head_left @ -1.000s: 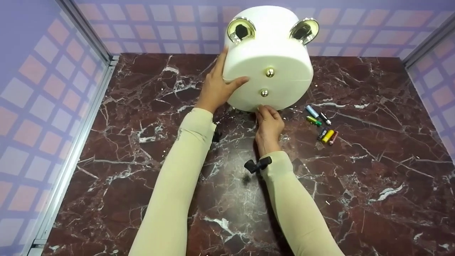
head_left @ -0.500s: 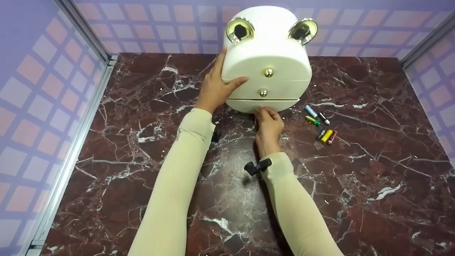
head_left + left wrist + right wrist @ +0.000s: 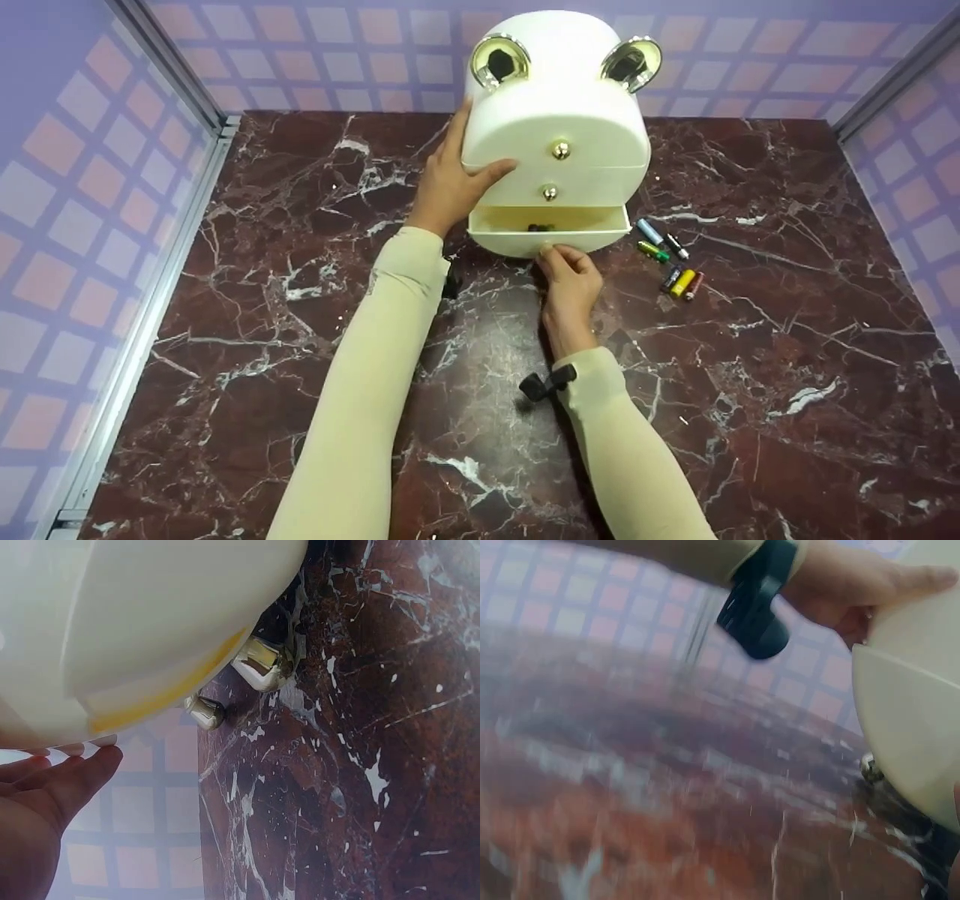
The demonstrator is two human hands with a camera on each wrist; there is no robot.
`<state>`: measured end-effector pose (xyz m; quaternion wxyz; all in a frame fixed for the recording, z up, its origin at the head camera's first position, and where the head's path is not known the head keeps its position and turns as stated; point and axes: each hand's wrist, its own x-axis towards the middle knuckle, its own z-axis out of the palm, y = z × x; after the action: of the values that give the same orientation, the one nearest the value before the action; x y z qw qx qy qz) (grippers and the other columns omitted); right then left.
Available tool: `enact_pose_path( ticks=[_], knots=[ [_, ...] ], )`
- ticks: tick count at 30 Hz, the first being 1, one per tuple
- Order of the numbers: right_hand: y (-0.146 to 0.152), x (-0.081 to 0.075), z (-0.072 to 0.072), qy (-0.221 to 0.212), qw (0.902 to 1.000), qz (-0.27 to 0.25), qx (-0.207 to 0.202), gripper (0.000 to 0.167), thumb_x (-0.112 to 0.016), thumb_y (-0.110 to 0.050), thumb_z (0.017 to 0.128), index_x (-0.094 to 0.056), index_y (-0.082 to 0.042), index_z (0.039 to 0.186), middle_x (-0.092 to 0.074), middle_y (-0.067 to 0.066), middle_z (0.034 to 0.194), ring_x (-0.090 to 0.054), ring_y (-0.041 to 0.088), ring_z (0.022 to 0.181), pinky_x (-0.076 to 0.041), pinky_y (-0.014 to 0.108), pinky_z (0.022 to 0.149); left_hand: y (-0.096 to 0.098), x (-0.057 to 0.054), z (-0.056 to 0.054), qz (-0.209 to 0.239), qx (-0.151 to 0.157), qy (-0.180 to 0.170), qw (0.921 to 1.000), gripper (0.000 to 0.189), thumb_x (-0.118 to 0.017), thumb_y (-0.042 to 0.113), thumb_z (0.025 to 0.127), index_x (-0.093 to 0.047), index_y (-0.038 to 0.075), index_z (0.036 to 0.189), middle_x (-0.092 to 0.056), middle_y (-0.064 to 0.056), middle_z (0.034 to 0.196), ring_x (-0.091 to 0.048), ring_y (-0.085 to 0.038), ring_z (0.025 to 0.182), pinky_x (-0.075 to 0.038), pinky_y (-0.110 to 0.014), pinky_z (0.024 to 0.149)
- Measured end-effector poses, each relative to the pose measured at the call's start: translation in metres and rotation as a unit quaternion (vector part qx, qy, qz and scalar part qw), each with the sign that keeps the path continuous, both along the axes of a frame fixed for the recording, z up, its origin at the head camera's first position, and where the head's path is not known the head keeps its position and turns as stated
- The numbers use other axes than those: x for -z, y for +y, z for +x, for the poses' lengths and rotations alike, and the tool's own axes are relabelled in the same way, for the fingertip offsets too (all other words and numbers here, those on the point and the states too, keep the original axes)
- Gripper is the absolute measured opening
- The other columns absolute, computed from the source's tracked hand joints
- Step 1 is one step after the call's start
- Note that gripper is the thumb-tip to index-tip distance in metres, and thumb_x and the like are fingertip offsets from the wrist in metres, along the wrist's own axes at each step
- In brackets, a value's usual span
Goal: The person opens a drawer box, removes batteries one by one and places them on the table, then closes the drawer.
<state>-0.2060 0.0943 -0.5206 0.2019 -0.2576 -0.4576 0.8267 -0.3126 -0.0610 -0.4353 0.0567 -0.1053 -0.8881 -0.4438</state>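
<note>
A white rounded drawer box [image 3: 555,97] with gold-rimmed ear shapes stands toward the back of the table. My left hand [image 3: 450,180] lies along its left side, fingers straight and thumb on the front; the left wrist view shows the fingertips [image 3: 109,757] against the white wall. The bottom drawer [image 3: 499,241] is partly out, with small dark items [image 3: 535,228] inside. At that drawer's front my right hand [image 3: 571,292] pinches its knob, mostly covered by the fingers. Two gold knobs [image 3: 561,150] show on the closed drawers above.
Several coloured batteries [image 3: 682,283] lie on the dark red marbled table [image 3: 750,360], right of the box. Short gold feet [image 3: 262,664] hold up the box. A tiled purple wall [image 3: 337,52] rises behind it, and a metal-framed side wall [image 3: 67,225] stands at left.
The bottom drawer has gone from closed to partly open, drawn toward me by my right hand. Its inside now shows. My left hand has stayed on the box's side.
</note>
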Motion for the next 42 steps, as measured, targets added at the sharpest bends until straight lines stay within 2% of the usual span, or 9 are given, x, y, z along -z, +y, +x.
enact_pose_path(
  ticks=[11,18,24,33,39,42],
  knots=[
    [0.006,0.002,0.023,0.012,0.9987,0.045,-0.022,0.012,-0.073,0.008,0.079,-0.065,0.0,0.076,-0.067,0.006,0.071,-0.068,0.014,0.065,-0.06,0.028,0.069,0.004,0.0,0.0,-0.003,0.003,-0.005,1.0,0.108,-0.064,0.079,0.066,-0.005,0.049,0.152,-0.036,-0.005,0.157,-0.057,-0.03,0.124,-0.046,-0.041,0.105],
    [0.006,0.0,0.036,0.0,0.9961,0.079,-0.04,0.009,-0.074,0.006,0.079,-0.065,0.003,0.079,-0.067,0.006,0.069,-0.068,0.015,0.065,-0.06,0.029,0.068,0.002,0.001,0.0,0.002,0.001,0.002,1.0,0.107,-0.065,0.077,0.067,-0.008,0.047,0.153,-0.036,-0.004,0.157,-0.057,-0.03,0.124,-0.047,-0.041,0.104],
    [0.007,0.001,0.047,-0.016,0.9939,0.096,-0.052,0.009,-0.074,0.006,0.079,-0.065,0.004,0.08,-0.065,0.007,0.072,-0.068,0.015,0.066,-0.06,0.027,0.067,0.001,0.002,0.0,0.002,-0.003,-0.011,0.9999,0.107,-0.064,0.078,0.067,-0.007,0.048,0.153,-0.033,-0.003,0.158,-0.053,-0.03,0.128,-0.045,-0.04,0.106],
    [0.009,0.004,0.055,-0.015,0.9887,0.137,-0.06,0.011,-0.076,0.004,0.078,-0.065,0.004,0.08,-0.066,0.005,0.071,-0.067,0.016,0.066,-0.059,0.026,0.065,-0.001,0.004,0.001,0.001,-0.008,-0.021,0.9997,0.107,-0.064,0.078,0.066,-0.005,0.051,0.151,-0.03,0.001,0.159,-0.051,-0.031,0.131,-0.043,-0.042,0.108],
    [0.013,0.004,0.059,-0.003,0.981,0.181,-0.069,0.013,-0.078,0.0,0.078,-0.067,0.004,0.083,-0.068,0.003,0.074,-0.065,0.013,0.067,-0.058,0.025,0.066,-0.001,0.004,0.0,0.001,-0.009,-0.018,0.9998,0.108,-0.064,0.079,0.066,-0.005,0.051,0.152,-0.029,0.002,0.16,-0.052,-0.031,0.13,-0.044,-0.042,0.107],
    [0.014,-0.009,0.066,-0.005,0.9713,0.225,-0.078,0.013,-0.077,0.0,0.079,-0.068,0.006,0.085,-0.068,0.003,0.076,-0.063,0.013,0.07,-0.056,0.022,0.065,0.0,0.003,0.0,0.001,-0.008,-0.02,0.9998,0.108,-0.064,0.079,0.066,-0.005,0.051,0.152,-0.029,0.002,0.159,-0.052,-0.031,0.13,-0.044,-0.042,0.107]
  ],
)
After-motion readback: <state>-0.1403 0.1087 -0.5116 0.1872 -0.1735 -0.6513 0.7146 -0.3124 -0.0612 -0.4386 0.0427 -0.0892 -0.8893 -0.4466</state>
